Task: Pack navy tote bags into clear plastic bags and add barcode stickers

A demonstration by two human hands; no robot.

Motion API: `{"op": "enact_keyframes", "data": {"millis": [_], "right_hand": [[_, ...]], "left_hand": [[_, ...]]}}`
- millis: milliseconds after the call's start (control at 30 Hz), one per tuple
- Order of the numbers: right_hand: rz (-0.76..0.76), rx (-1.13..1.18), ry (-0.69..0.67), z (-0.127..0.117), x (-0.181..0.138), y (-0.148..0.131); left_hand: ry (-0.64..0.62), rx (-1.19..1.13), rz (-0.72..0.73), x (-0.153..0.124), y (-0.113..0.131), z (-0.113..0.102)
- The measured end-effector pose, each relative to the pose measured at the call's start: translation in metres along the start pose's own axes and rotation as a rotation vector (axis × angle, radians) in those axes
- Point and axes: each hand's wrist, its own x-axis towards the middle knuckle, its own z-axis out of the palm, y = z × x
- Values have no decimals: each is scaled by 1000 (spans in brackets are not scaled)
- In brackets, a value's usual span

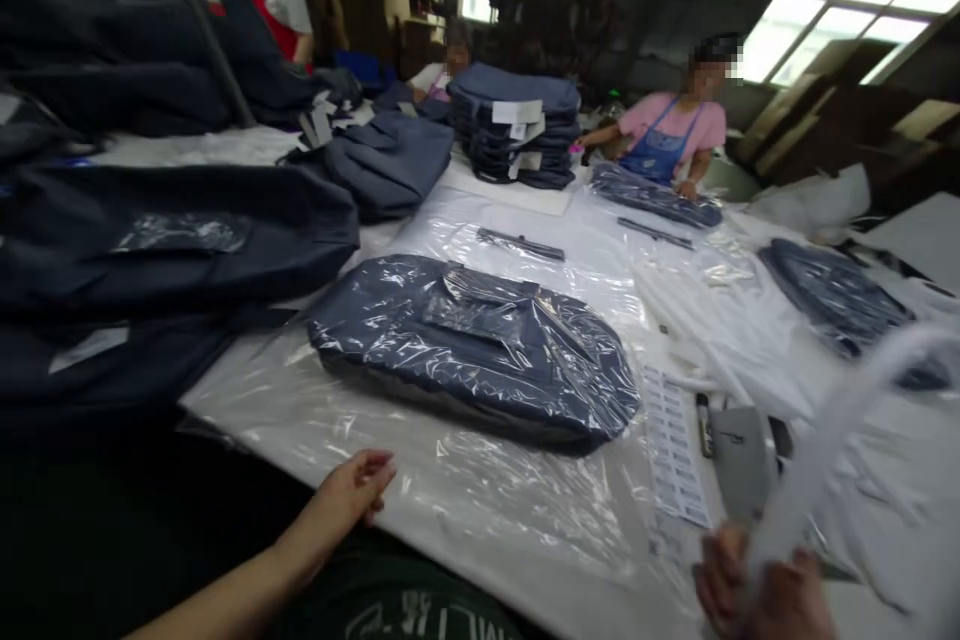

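Observation:
A navy bag in a clear plastic sleeve (480, 350) lies flat on the white table in front of me, the sleeve's loose end spread toward me. My left hand (356, 488) is by the near table edge, beside that loose plastic, its fingers loosely bent and nothing visible in them. At the lower right, my right hand (761, 580), blurred, is closed around a long white strip (817, 430). The strip arches up and off to the right; its material is unclear. Left of my right hand is a sheet of printed labels (675, 445).
Navy bags (172, 230) are heaped at the left; a stack of bags (517, 125) stands at the back. A marker (705, 425) and a grey flat piece (742, 450) lie near the labels. Co-workers stand behind; one person (675, 135) touches another wrapped bag (652, 195).

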Motion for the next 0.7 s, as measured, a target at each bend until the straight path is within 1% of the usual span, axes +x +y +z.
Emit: {"op": "enact_keyframes", "data": {"millis": [67,100,133,167,200,233,300,367,433,500,533,600,633,700], "right_hand": [[-23,-12,-126,75,3,-20],[-50,-60,-211,111,4,-28],[-78,-145,-330,143,4,-35],[-101,-217,-435,170,3,-40],[-116,-286,-531,191,1,-42],[-123,-339,-611,206,-2,-42],[-130,-413,-737,220,-8,-36],[-149,-494,-878,222,-15,-25],[-181,-599,-1016,221,-21,-12],[-196,-683,-1079,220,-25,3],[-193,-703,-1071,220,-25,11],[-176,-723,-973,219,-20,29],[-172,-734,-889,217,-16,38],[-193,-789,-670,207,-3,57]], "left_hand": [[148,157,285,8,-4,-10],[182,269,425,14,-6,-16],[198,367,524,23,-8,-20],[204,439,571,32,-9,-25],[201,483,571,42,-9,-28],[192,502,551,51,-7,-32],[147,495,536,65,0,-39],[64,482,553,69,14,-51],[-14,463,581,67,35,-70],[-61,423,594,62,61,-95],[-74,387,593,60,76,-109],[-80,300,588,56,106,-137],[-62,265,594,54,120,-150],[31,217,630,44,143,-173]]}}
